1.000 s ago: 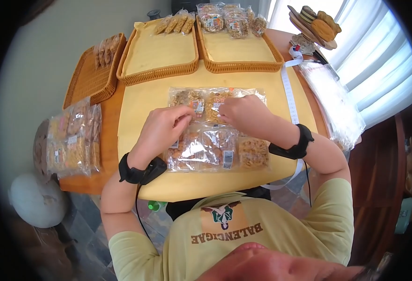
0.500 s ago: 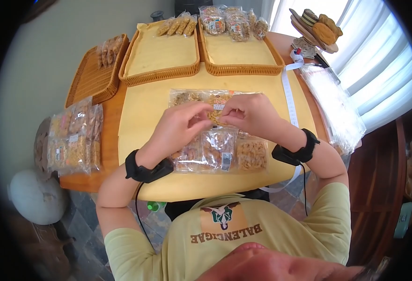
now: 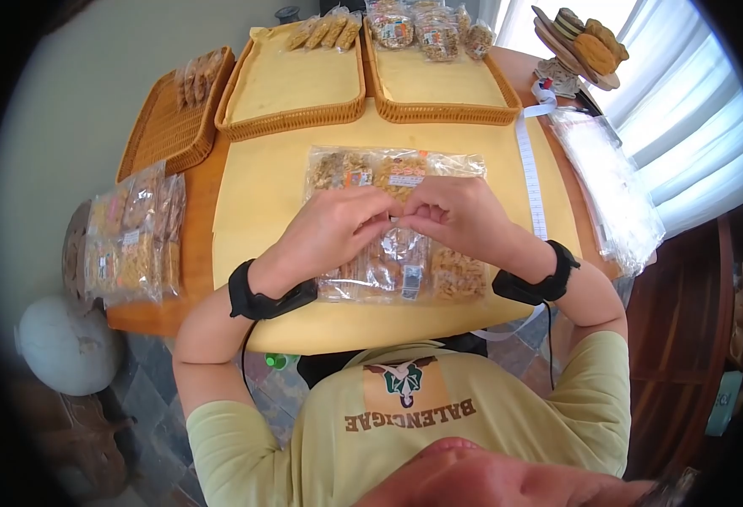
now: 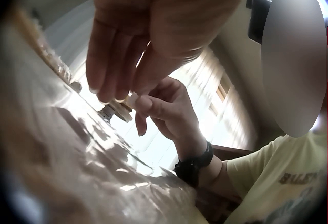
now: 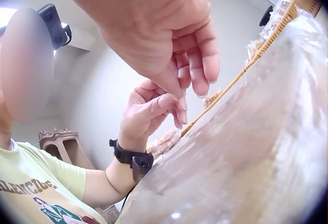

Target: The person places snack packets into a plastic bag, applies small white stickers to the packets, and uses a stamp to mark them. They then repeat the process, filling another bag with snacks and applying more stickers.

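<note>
On the yellow sheet lies a large clear plastic pack [image 3: 355, 287] with several bags of crunchy golden snacks showing through it. Above its middle my left hand [image 3: 338, 224] and right hand [image 3: 456, 215] meet fingertip to fingertip. Between them is a tiny white piece [image 4: 132, 100], pinched by the thumb and fingers of both hands; its kind is too small to tell. In the right wrist view the left hand [image 5: 148, 111] comes in from below, its thumb against the right fingertips. The hands hide the pack's centre.
Two lined wicker trays [image 3: 291, 127] stand at the back, with snack bags at their far ends. A smaller wicker tray [image 3: 164, 139] is at left, above another filled clear pack [image 3: 126, 253]. A white tape measure [image 3: 530, 169] and clear plastic sleeves [image 3: 604, 186] lie at right.
Both hands have come together over the pack, the left moving right until their fingertips meet. The pack stays on the table.
</note>
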{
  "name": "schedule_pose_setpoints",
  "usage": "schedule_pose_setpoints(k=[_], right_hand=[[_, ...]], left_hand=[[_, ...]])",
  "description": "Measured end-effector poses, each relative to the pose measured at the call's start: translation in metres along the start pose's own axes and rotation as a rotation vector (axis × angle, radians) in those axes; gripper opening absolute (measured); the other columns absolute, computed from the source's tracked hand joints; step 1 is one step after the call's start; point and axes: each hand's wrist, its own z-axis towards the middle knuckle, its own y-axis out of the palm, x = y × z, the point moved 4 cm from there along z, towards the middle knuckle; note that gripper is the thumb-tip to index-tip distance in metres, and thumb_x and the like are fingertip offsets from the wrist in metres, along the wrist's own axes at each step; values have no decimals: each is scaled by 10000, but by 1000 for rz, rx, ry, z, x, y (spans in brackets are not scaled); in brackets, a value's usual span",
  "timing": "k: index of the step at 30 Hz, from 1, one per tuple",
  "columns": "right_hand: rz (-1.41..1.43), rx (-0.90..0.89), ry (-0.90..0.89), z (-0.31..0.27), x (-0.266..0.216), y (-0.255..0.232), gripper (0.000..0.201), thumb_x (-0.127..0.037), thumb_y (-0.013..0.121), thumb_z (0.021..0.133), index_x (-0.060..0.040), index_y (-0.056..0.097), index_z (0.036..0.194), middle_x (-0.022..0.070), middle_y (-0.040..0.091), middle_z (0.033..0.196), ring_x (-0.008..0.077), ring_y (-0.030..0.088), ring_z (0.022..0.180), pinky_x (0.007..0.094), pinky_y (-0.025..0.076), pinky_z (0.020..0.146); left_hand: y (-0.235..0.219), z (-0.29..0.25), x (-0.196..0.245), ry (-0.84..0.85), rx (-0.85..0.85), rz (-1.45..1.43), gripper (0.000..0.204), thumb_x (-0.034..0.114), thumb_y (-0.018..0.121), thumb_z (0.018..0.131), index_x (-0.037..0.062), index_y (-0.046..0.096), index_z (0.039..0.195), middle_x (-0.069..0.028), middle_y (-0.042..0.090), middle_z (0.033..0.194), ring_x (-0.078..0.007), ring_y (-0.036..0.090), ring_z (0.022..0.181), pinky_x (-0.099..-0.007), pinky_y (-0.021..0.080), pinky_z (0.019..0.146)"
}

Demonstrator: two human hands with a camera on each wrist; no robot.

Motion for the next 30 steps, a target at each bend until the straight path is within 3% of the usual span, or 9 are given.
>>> schedule_pose_setpoints(k=[14, 17, 19, 20, 22, 24, 25, 30], right_hand=[[98, -23, 11, -6, -6, 3, 160, -147, 706, 689, -67, 597, 773, 65, 587, 625, 208, 577, 547, 302, 453, 497], [142, -37, 66, -10, -7, -2, 200, -160, 705, 707, -76, 595, 851, 57, 589, 621, 179, 582, 533, 289, 460, 498], [173, -94, 210, -13, -2, -4, 207, -182, 674, 758, -68, 587, 907, 47, 603, 638, 149, 598, 546, 267, 478, 505], [173, -88, 211, -13, -2, -7, 207, -182, 674, 758, -68, 587, 907, 47, 603, 638, 149, 598, 546, 267, 478, 505], [730, -282, 609, -19, 8, 1, 215, -177, 604, 836, -33, 575, 994, 50, 612, 726, 113, 602, 605, 226, 490, 521], [892, -331, 675, -18, 6, -1, 217, -183, 574, 856, -22, 568, 1001, 65, 615, 747, 135, 617, 623, 234, 507, 535], [1052, -386, 738, -19, 4, 1, 223, -189, 544, 875, -11, 561, 1008, 80, 619, 768, 158, 631, 641, 242, 523, 548], [1175, -382, 727, -22, 10, 15, 182, -175, 536, 872, 2, 563, 908, 103, 621, 813, 166, 634, 665, 245, 529, 576]], left_hand=[[0, -2, -2, 80, 4, 44, 102, 24, 636, 719, 39, 609, 816, -93, 589, 723, -252, 569, 608, -303, 455, 540], [-4, -1, -3, 93, 51, 102, 109, 26, 639, 710, 40, 608, 814, -90, 586, 720, -249, 567, 594, -301, 452, 524], [-7, 0, -3, 98, 87, 125, 117, 28, 643, 700, 37, 607, 811, -89, 585, 723, -246, 566, 588, -299, 450, 517], [-8, -1, 3, 186, 66, 253, 139, 32, 645, 680, 33, 609, 814, -85, 589, 730, -236, 568, 585, -295, 452, 513], [-8, -2, 14, 279, 39, 381, 162, 35, 647, 660, 30, 610, 818, -80, 592, 736, -226, 570, 582, -291, 453, 509], [-7, -6, 28, 491, 52, 492, 200, 45, 639, 627, 18, 608, 823, -69, 594, 747, -203, 578, 591, -276, 466, 515], [-7, -6, 29, 495, 48, 493, 200, 45, 639, 627, 18, 608, 823, -69, 594, 747, -203, 578, 591, -276, 466, 515], [0, -12, 35, 643, 69, 595, 211, 70, 633, 628, 2, 595, 825, -61, 580, 746, -182, 588, 637, -266, 488, 561]])
